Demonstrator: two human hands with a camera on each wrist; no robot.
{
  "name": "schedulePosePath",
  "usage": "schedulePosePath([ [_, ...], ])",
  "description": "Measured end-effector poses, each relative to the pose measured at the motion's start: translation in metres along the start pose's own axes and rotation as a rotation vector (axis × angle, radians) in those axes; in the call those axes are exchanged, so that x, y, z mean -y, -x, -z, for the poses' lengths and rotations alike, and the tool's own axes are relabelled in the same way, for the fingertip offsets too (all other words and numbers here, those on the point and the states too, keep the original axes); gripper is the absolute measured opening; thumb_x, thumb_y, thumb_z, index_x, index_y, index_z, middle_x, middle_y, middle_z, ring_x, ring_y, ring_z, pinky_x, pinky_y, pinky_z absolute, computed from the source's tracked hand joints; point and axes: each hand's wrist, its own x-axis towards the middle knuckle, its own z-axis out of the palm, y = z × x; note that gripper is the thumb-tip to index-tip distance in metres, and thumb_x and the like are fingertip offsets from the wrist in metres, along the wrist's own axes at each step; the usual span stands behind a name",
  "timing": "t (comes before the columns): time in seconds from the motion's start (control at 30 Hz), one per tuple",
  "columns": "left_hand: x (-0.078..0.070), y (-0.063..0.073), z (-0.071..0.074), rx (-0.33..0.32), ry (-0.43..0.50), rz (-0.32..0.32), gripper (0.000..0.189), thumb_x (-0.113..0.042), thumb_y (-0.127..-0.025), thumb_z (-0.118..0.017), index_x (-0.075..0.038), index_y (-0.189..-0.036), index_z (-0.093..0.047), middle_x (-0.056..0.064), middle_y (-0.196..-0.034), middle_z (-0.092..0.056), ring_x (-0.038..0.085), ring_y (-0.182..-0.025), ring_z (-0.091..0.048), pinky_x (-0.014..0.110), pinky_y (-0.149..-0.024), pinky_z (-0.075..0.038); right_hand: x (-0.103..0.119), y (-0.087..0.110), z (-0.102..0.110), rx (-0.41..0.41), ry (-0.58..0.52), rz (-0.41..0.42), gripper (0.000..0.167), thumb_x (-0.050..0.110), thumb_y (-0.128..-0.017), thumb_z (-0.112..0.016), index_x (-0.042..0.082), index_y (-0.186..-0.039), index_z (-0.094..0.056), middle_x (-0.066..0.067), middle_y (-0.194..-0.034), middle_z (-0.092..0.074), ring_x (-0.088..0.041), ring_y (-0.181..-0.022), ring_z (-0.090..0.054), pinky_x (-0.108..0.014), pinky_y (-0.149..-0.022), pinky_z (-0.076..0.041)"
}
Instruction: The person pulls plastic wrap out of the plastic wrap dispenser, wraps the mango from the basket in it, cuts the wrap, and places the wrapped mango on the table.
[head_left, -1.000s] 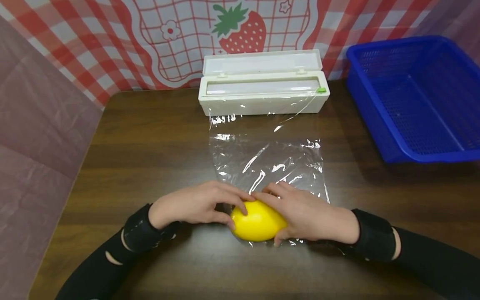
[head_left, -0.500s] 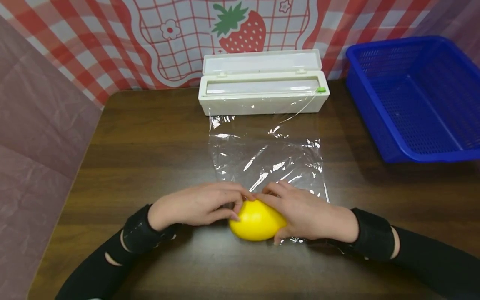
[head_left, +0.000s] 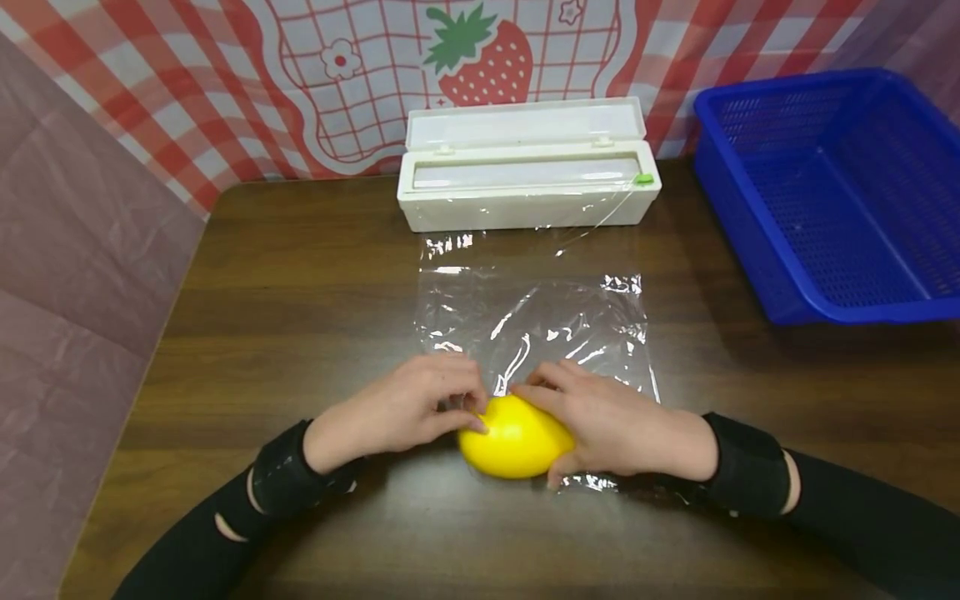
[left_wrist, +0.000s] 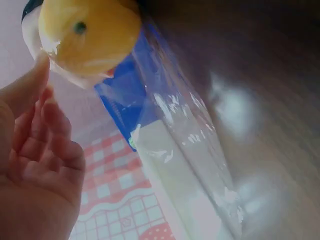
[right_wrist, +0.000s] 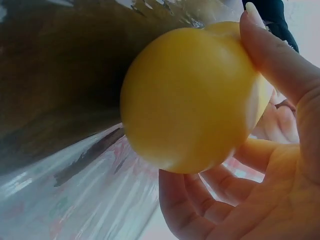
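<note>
A smooth yellow fruit (head_left: 513,437), shaped like a lemon or mango, lies on clear plastic wrap (head_left: 540,321) near the front of the table. My right hand (head_left: 611,421) grips its right end, thumb below and fingers over the far side. In the right wrist view the fruit (right_wrist: 187,100) sits between thumb and fingers. My left hand (head_left: 416,404) is at its left end, fingers bent, thumb and fingertips pinching wrap against the fruit. The left wrist view shows a dark stem spot on the fruit (left_wrist: 90,37), with shiny film over it by the thumb (left_wrist: 30,82).
The wrap runs back to a white dispenser box (head_left: 528,212) with its lid up and a green slider (head_left: 642,179). A blue plastic basket (head_left: 795,283) stands at the right rear. A red checked cloth (head_left: 172,100) hangs behind the wooden table (head_left: 300,292).
My left fingers have drawn back from the fruit's top to its left end and bent into a pinch. The fruit has shifted slightly; my right hand keeps its grip.
</note>
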Motion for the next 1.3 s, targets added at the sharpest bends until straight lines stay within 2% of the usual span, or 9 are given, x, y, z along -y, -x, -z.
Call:
schedulePosePath([
  [0.17,-0.005,0.003,-0.003,-0.028,0.001,-0.053,0.011,-0.012,-0.086,-0.080,-0.012,-0.096,-0.075,-0.007,-0.094,-0.070,0.007,-0.088,-0.060,0.018,-0.084,-0.050,-0.001,0.001,-0.001,-0.001,-0.013,-0.004,0.098,0.047,-0.062,-0.093,0.007,-0.142,-0.053,-0.001,-0.121,-0.052,-0.020,-0.105,-0.051,-0.041,-0.085,-0.052],
  [0.4,-0.002,0.003,-0.002,-0.003,-0.066,0.089,0.030,-0.030,-0.090,-0.076,-0.016,-0.116,-0.073,-0.005,-0.118,-0.064,0.013,-0.111,-0.054,0.032,-0.095,-0.046,-0.001,0.001,-0.001,-0.007,0.002,-0.008,0.096,0.045,-0.062,-0.094,0.009,-0.141,-0.054,0.000,-0.121,-0.052,-0.021,-0.107,-0.051,-0.043,-0.084,-0.053],
  [0.53,-0.002,0.003,0.004,0.016,-0.036,0.063,0.027,-0.026,-0.093,-0.072,-0.015,-0.118,-0.072,-0.005,-0.118,-0.064,0.012,-0.111,-0.055,0.031,-0.096,-0.047,-0.002,0.000,0.000,-0.002,-0.005,-0.010,0.095,0.047,-0.062,-0.093,0.010,-0.141,-0.054,0.000,-0.121,-0.052,-0.021,-0.106,-0.051,-0.042,-0.084,-0.053],
  [0.7,-0.001,0.002,0.010,0.167,-0.022,0.003,0.041,-0.030,-0.092,-0.072,-0.017,-0.131,-0.067,-0.002,-0.140,-0.056,0.014,-0.127,-0.051,0.033,-0.105,-0.043,-0.004,-0.001,0.001,0.005,-0.012,-0.014,0.103,0.050,-0.062,-0.092,0.007,-0.145,-0.049,-0.002,-0.125,-0.053,-0.021,-0.108,-0.051,-0.042,-0.087,-0.053],
  [0.8,0.001,0.001,0.010,0.281,-0.016,0.038,0.047,-0.033,-0.093,-0.070,-0.022,-0.138,-0.062,-0.006,-0.151,-0.046,0.013,-0.135,-0.044,0.032,-0.107,-0.041,-0.004,-0.002,0.002,0.009,-0.018,-0.031,0.112,0.051,-0.061,-0.092,0.005,-0.150,-0.041,-0.004,-0.131,-0.053,-0.022,-0.112,-0.053,-0.044,-0.091,-0.051],
  [0.9,0.004,0.000,0.010,0.331,-0.011,0.072,0.048,-0.034,-0.092,-0.069,-0.025,-0.138,-0.060,-0.010,-0.153,-0.043,0.010,-0.135,-0.044,0.030,-0.106,-0.041,-0.005,0.001,0.004,-0.008,-0.006,-0.041,0.117,0.053,-0.061,-0.091,0.004,-0.152,-0.036,-0.007,-0.135,-0.052,-0.024,-0.117,-0.052,-0.046,-0.094,-0.050],
  [1.03,0.006,-0.002,0.011,0.320,-0.031,0.065,0.045,-0.035,-0.091,-0.070,-0.026,-0.135,-0.063,-0.012,-0.149,-0.047,0.008,-0.130,-0.048,0.029,-0.104,-0.043,-0.009,0.014,0.016,-0.107,0.043,0.045,0.096,0.053,-0.066,-0.089,0.009,-0.143,-0.053,-0.004,-0.133,-0.053,-0.023,-0.116,-0.051,-0.043,-0.092,-0.051],
  [1.17,0.007,-0.003,0.011,0.318,-0.046,0.039,0.044,-0.036,-0.091,-0.071,-0.027,-0.133,-0.065,-0.013,-0.148,-0.048,0.009,-0.132,-0.047,0.031,-0.105,-0.042,-0.016,0.040,0.034,-0.215,0.087,0.228,0.049,0.043,-0.071,-0.088,0.019,-0.111,-0.071,0.006,-0.114,-0.059,-0.014,-0.101,-0.054,-0.031,-0.081,-0.053],
  [1.3,0.008,-0.004,0.012,0.324,-0.044,0.045,0.044,-0.036,-0.089,-0.072,-0.027,-0.132,-0.065,-0.013,-0.147,-0.048,0.010,-0.133,-0.046,0.031,-0.106,-0.041,-0.024,0.069,0.041,-0.190,0.094,0.321,0.030,0.039,-0.072,-0.087,0.027,-0.091,-0.068,0.017,-0.094,-0.055,-0.002,-0.083,-0.052,-0.019,-0.070,-0.048],
])
